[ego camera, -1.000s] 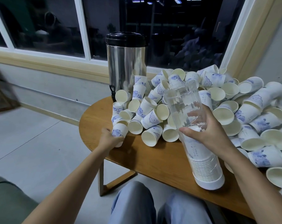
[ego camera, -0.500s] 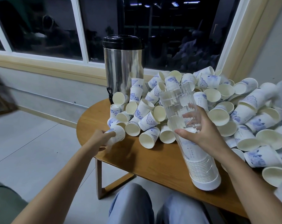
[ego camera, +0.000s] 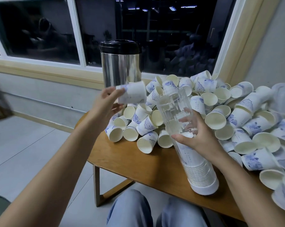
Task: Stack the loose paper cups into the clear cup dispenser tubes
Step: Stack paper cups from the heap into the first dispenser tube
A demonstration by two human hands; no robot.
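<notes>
As left hand [ego camera: 105,104] pinches, cup [ego camera: 134,93] protrudes

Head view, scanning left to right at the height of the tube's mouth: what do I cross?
Left hand → paper cup it holds → clear dispenser tube → loose cups heaped to its right.

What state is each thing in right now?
Held paper cup: lifted, on its side, gripped by left hand.
Clear dispenser tube: tilted, lower part filled with stacked cups, gripped by right hand.
Loose cups: heaped on wooden table.
Steel urn: upright, lid on.
</notes>
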